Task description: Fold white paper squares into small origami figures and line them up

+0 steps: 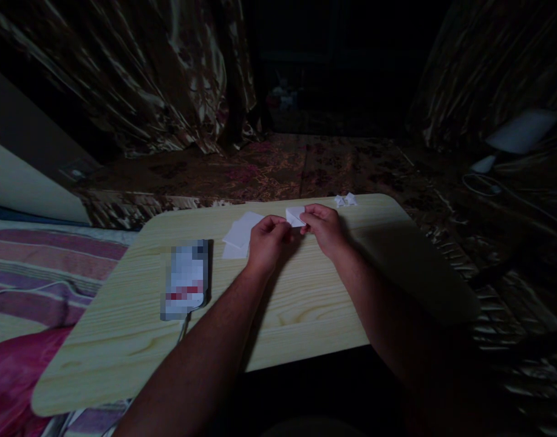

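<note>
Folded paper (295, 216) between left hand (265, 241) and right hand (325, 227), over far part of table (300, 303). Right hand clamped on its right side, left hand pinching near-left corner. 2 hands equally near; long axis unclear.

Support: a table (300, 315) with rounded corners and a pale wood-grained top is observed. A phone-like device (187, 273) is taken as landmark. From its near end a thin cable (184, 331) is led, partly hidden. Right of and beyond the device, overlapping white sheets (240, 233) are laid. Farther right, well apart, small white pieces (350, 198) are set by the table's far edge.
</note>
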`<state>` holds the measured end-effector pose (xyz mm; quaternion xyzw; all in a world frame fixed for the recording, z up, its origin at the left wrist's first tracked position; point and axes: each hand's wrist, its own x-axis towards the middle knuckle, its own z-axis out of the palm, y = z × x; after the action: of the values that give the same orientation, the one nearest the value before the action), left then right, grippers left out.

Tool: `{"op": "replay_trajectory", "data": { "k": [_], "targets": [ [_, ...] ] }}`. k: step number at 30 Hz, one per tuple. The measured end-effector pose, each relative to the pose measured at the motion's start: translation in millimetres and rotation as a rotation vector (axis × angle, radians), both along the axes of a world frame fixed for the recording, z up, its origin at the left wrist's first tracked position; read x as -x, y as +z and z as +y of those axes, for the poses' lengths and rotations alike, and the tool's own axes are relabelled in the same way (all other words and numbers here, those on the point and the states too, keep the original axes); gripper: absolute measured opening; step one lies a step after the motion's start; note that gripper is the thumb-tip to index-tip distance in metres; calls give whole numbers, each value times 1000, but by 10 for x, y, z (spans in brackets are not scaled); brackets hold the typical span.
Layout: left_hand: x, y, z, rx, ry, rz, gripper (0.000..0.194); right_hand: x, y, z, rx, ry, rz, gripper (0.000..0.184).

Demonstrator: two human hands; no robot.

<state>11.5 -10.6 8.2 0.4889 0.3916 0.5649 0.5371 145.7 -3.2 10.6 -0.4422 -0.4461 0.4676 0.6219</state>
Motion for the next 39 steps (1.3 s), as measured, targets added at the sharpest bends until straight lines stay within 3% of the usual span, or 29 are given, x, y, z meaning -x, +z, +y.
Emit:
{"op": "replay_trajectory", "data": {
  "k": [9, 13, 16, 23, 39],
  "targets": [
    [61, -12, 55, 7, 6, 57, 23, -27, -46, 11, -37, -10, -192, 16],
    [67, -27, 60, 24, -16, 47, 23, -22, -32, 8, -39, -6, -182, 21],
    [69, -27, 73, 22, 47, 24, 24, -29, 5, -4, -35, -40, -120, 26],
    [81, -26, 95, -37, 167, 25, 33, -14, 18, -28, -58, -86, -149, 15],
    [37, 44, 41, -36, 104, 42, 34, 30, -32, -4, -107, -77, -201, 17]
  ]
}}
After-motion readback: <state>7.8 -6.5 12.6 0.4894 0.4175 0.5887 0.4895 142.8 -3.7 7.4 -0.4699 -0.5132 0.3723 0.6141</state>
